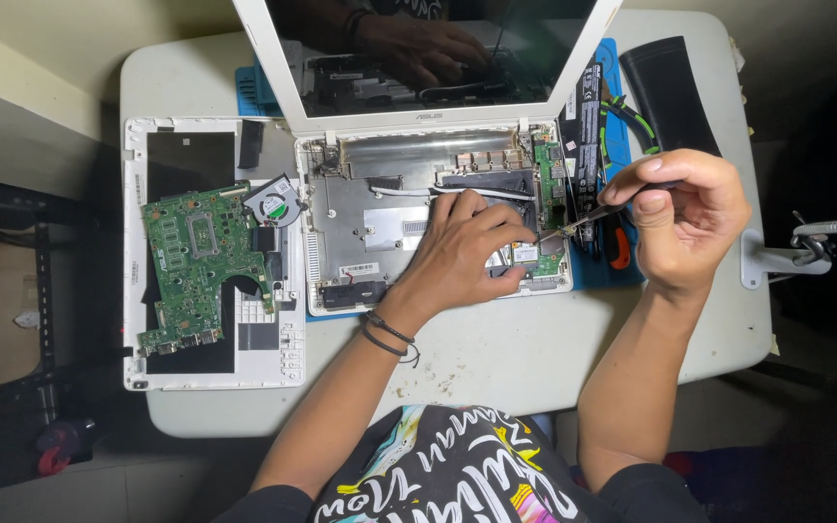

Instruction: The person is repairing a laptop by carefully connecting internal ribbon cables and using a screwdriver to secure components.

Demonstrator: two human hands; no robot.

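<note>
An opened white laptop (341, 194) lies on the table with its lid raised and its inner chassis bare. My left hand (462, 252) rests flat inside the chassis, fingers spread, pressing down near a small green card at the right side. My right hand (675, 218) pinches a thin screwdriver (573, 225), whose tip points left and down onto that card, close to my left fingertips. A green board strip (551, 179) runs along the chassis's right edge.
A removed green motherboard (191, 266) with a round fan (271, 201) lies on the white keyboard cover (283, 373) at the left. A blue mat (622, 136), a black battery pack (668, 92) and red-handled pliers (616, 247) sit at the right. A lamp clamp (787, 257) grips the table's right edge.
</note>
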